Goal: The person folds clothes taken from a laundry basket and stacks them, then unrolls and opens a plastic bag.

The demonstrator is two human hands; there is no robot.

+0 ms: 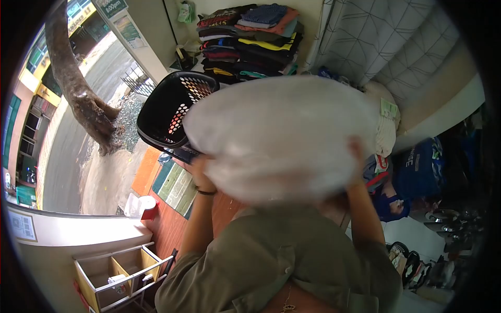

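Note:
A large, whitish, puffed-up bundle [282, 135] fills the middle of the head view, raised in front of my chest. It is smeared by motion, so I cannot tell whether it is a pillow or a filled plastic bag. My left hand [202, 175] grips its lower left edge, the wrist wearing a dark band. On the opposite side, my right hand [357, 159] holds the right edge, with blurred fingers lying over its surface. Behind the bundle's left end is a black plastic basket [163, 104] with a perforated side.
Stacks of folded clothes [250, 44] stand at the back. A patterned curtain [386, 36] hangs at right, above a blue bag [420, 169]. At lower left is a divided shelf unit [117, 276]. A green striped mat [180, 188] lies on the wooden floor beside the street opening.

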